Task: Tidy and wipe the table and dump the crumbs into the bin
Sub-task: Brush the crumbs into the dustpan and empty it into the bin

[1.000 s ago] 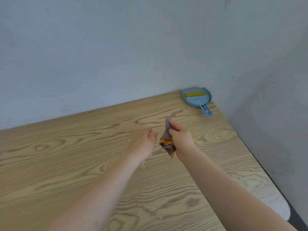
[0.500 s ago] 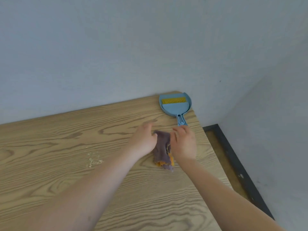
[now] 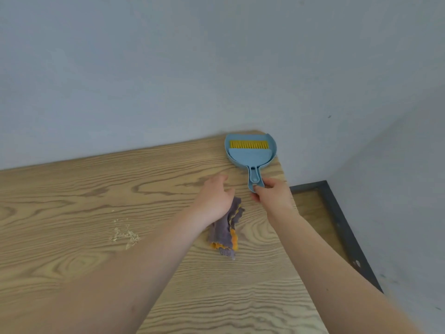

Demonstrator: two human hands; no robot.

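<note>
You had soft, even daylight, faint shadows and no glare; the wide lens bent the edges, and both forearms blurred.

A big pale grey-blue wall (image 3: 168, 68) stood behind everything and filled the top of the view. Another grey wall (image 3: 397, 189) met it in a corner on the right side. Down low by that corner lay a flat wooden board (image 3: 317, 220) with a dark frame (image 3: 346, 232) along its edge. The right wall had a few small dark marks on it
</note>
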